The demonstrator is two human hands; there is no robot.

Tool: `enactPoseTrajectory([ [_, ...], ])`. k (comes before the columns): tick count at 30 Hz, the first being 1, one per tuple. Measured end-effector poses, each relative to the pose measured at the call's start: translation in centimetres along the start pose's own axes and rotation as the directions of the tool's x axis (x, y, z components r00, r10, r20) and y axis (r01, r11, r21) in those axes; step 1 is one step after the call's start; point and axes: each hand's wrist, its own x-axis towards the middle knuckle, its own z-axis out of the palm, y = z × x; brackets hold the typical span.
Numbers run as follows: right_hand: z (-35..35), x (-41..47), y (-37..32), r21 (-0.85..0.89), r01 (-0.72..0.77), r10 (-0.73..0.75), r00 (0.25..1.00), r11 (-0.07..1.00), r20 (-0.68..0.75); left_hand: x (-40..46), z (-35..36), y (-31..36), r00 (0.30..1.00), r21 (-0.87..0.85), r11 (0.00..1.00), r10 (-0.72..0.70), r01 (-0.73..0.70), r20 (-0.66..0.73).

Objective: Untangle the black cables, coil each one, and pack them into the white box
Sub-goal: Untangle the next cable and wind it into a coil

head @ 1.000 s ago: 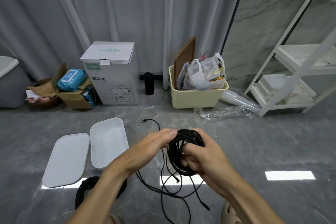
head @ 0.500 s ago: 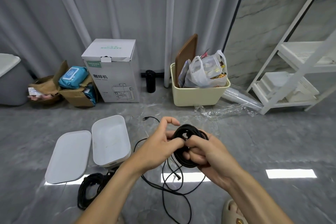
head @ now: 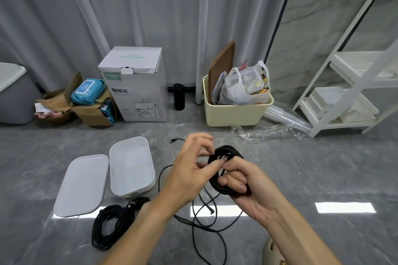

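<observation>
coil (head: 226, 170) in progress, right hand (head: 247, 185) curled round it, left hand (head: 191, 170) pinching a strand at its top | loose tail (head: 206, 217) and second bundle (head: 114, 224) on floor | white box (head: 131, 187) open, holds no cable, lid (head: 81, 185) beside it

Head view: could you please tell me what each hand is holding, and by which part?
The right hand grips the black coil by its lower right side. The left hand pinches a strand at the coil's upper left.

Grey curtains (head: 150, 6), marbled grey floor (head: 323, 168), white shelving (head: 353, 84) at right
</observation>
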Motion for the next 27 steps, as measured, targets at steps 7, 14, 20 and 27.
enactPoseTrajectory([
  [7,-0.3,0.4,-0.1,0.017,0.053,-0.052,0.998,0.998,-0.036,-0.7,0.5,-1.4,0.993,0.35,0.93,0.121,-0.115,0.005],
  [14,-0.7,0.3,0.0,-0.218,0.141,-0.138,0.99,0.966,0.026,-0.7,0.6,-0.6,0.958,0.185,0.97,-0.198,0.16,0.208],
  [20,-1.2,0.4,-0.3,-0.39,0.195,-0.19,0.98,0.9,0.05,-0.1,-0.5,-0.4,0.93,-0.101,0.929,-0.341,0.356,0.135],
  [27,-1.4,0.9,0.0,-0.421,0.204,-0.203,0.978,0.884,0.047,0.5,-1.8,0.5,0.863,-0.316,0.804,-0.49,0.503,0.126],
])
